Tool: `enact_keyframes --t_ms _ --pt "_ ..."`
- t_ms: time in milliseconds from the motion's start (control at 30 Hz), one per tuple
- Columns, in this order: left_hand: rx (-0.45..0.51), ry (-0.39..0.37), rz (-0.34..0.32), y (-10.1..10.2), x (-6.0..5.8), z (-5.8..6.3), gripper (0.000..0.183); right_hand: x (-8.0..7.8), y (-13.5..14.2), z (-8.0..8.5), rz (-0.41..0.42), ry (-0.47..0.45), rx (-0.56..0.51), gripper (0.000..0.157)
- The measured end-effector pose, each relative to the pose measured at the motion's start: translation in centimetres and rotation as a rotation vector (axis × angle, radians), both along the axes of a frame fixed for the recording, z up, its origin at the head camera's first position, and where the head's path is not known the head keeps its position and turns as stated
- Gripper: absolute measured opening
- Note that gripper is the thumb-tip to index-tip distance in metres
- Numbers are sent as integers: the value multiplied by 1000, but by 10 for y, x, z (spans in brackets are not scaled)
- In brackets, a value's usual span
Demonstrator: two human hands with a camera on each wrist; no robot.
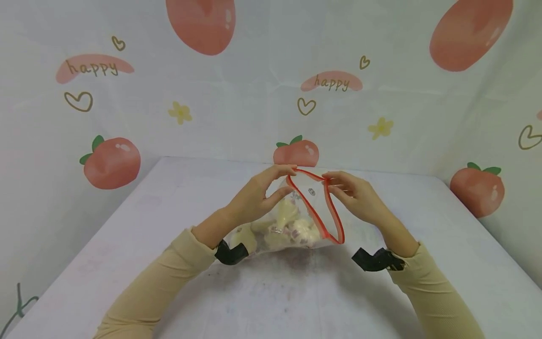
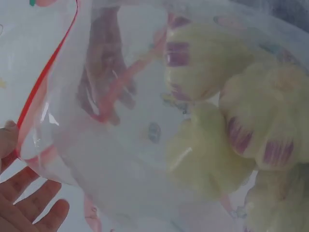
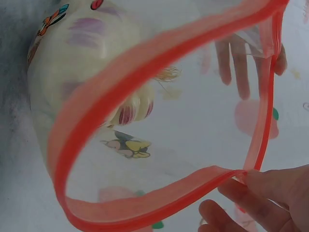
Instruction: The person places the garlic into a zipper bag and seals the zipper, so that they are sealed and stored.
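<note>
A clear zip bag (image 1: 309, 197) with a red zip rim (image 1: 336, 214) lies on its side, its mouth gaping to the right. Several whitish garlic bulbs (image 1: 302, 230) with purple streaks are inside it; in the left wrist view the garlic (image 2: 270, 116) shows through the plastic. My left hand (image 1: 258, 195) pinches the upper left part of the rim. On the opposite side, my right hand (image 1: 357, 195) holds the red rim between thumb and forefinger, its other fingers loosely bent, as the right hand (image 3: 265, 203) shows in the right wrist view.
The bag is on a table with a whitish cover (image 1: 271, 292). Behind it hangs a white backdrop (image 1: 245, 84) printed with peaches, hearts and flowers. Black bands (image 1: 230, 253) circle both wrists. A thin green cord (image 1: 19, 306) is at the lower left.
</note>
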State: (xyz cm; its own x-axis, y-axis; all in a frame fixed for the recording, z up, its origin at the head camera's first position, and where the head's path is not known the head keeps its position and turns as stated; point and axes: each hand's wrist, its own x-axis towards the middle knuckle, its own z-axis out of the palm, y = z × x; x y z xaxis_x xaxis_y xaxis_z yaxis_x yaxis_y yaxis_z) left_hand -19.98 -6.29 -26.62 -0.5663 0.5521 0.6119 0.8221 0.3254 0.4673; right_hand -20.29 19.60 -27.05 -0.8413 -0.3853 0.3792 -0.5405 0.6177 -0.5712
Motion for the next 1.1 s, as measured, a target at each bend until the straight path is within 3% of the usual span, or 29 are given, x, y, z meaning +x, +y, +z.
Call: enact_keyframes --t_ms 233,400,600,833,1000,1100 --pt "-31 344 10 12 20 -7 40 -2 6 -3 -12 -32 -4 32" --pt "-124 485 17 23 39 -18 48 -5 10 -7 -22 -37 5 33" --pt "-212 565 21 32 57 -37 46 -9 15 -11 -34 -43 11 33" --pt "-311 573 59 36 63 -52 40 -12 20 -15 -41 -77 12 33" --pt "-275 582 68 36 62 -53 26 -15 23 -18 -43 -84 14 31" --pt "-246 537 45 34 59 -53 22 -16 26 -20 -50 -78 32 30"
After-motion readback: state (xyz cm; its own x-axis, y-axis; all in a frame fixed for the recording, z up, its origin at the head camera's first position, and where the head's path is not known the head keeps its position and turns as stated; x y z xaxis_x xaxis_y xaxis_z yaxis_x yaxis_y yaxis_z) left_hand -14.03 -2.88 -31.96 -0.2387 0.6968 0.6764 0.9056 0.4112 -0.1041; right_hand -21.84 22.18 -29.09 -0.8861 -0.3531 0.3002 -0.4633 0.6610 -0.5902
